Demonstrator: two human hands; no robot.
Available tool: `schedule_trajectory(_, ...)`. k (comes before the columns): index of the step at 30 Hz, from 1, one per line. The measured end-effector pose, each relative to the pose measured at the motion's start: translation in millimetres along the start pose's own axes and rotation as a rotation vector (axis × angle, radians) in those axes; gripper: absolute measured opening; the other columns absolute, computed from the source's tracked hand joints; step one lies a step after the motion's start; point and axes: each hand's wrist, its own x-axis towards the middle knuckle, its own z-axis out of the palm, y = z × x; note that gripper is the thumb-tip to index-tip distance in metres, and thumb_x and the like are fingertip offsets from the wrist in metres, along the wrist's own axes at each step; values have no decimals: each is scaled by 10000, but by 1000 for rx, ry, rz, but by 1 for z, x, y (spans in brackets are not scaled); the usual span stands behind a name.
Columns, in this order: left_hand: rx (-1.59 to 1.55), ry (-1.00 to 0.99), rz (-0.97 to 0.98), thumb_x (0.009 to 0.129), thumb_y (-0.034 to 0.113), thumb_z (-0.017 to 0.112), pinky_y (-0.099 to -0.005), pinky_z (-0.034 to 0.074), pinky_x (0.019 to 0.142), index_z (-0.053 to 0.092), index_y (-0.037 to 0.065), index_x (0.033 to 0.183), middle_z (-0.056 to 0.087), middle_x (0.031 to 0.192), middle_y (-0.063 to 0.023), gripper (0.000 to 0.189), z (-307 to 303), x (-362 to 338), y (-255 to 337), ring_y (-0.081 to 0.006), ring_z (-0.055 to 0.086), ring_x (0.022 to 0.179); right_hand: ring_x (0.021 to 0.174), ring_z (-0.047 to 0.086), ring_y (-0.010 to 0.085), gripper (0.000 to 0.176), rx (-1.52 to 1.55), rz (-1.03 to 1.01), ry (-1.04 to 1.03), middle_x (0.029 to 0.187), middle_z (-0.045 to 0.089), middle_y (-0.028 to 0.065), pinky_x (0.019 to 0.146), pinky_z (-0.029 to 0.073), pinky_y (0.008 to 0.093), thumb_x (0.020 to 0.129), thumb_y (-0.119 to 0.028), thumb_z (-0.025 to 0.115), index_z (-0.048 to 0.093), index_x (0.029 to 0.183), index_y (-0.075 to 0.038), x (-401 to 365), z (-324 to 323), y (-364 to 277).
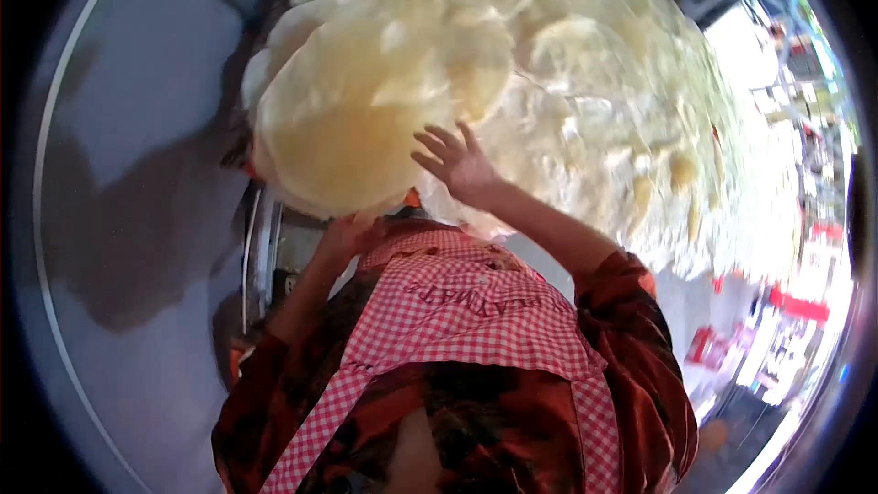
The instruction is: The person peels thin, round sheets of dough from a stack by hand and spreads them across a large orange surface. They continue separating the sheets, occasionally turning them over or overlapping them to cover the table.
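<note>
A large, thin, pale-yellow round flatbread (343,119) lies at the near left of a wide heap of similar sheets. My left hand (347,236) is at its near edge, closed on the rim, with some fingertips hidden by the sheet. Over the right side of the same flatbread, my right hand (457,165) is open with its fingers spread. Whether its fingertips touch the surface cannot be told.
The heap of flatbreads (631,128) stretches far to the right. I wear a red-and-white checked apron (466,311) close against the near edge. Grey floor (137,220) with a shadow lies to the left. Metal bars and brightly lit, blurred stands appear at the right.
</note>
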Motion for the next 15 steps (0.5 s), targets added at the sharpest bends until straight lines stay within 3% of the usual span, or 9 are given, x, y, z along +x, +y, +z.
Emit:
schedule_trajectory(2,241,39,-72,859,206,584,-298,498,638,557,41,1014,609,833,-53,228,-29,15,-28,-167,603,731,1174,456,267,407,202,232,-7,1236,507,104,982,334,518,681,-77,568,589,1087,-101,-65,4,-6)
schedule_trajectory(4,531,72,-85,841,200,610,-278,441,499,568,57,824,573,677,-43,150,-54,28,-40,-134,551,572,1119,497,291,365,391,491,12,1200,533,107,923,418,436,706,-32,553,591,1067,-72,-124,-10,-15)
schedule_trajectory(6,742,63,-20,831,211,629,-260,314,381,510,79,618,486,515,-24,278,-12,13,-10,-96,441,421,971,573,317,271,532,801,176,1086,591,123,800,485,379,756,-7,531,607,1012,-56,-188,-15,-27)
schedule_trajectory(7,900,66,8,837,212,623,-252,302,383,490,86,590,458,492,-4,308,-2,23,-8,-92,420,409,923,583,324,238,549,968,189,1037,603,132,769,489,385,768,-18,534,613,990,-55,-220,-16,-28)
schedule_trajectory(9,921,-15,146,844,202,613,-242,304,383,487,95,580,448,475,12,311,56,22,4,-79,409,397,827,604,339,175,623,1296,230,939,626,148,707,495,397,793,-40,540,625,945,-55,-284,-13,-43)
schedule_trajectory(12,969,-268,147,835,177,628,-226,320,405,484,89,581,464,499,29,305,132,25,1,-58,398,424,751,634,303,142,469,1471,308,787,630,160,664,499,371,764,-31,565,632,888,-53,-374,-5,-85)
schedule_trajectory(14,1178,-383,325,827,143,638,-223,335,418,495,72,592,472,512,41,285,157,49,-25,-47,412,448,750,632,303,128,487,1602,395,795,639,145,668,498,384,768,-81,594,633,887,-54,-424,-13,-120)
schedule_trajectory(15,1213,-401,323,824,132,643,-222,348,425,510,62,604,489,518,33,266,174,67,-38,-47,440,462,764,636,299,136,442,1717,375,800,645,140,682,501,385,760,-92,610,640,889,-61,-445,-16,-138)
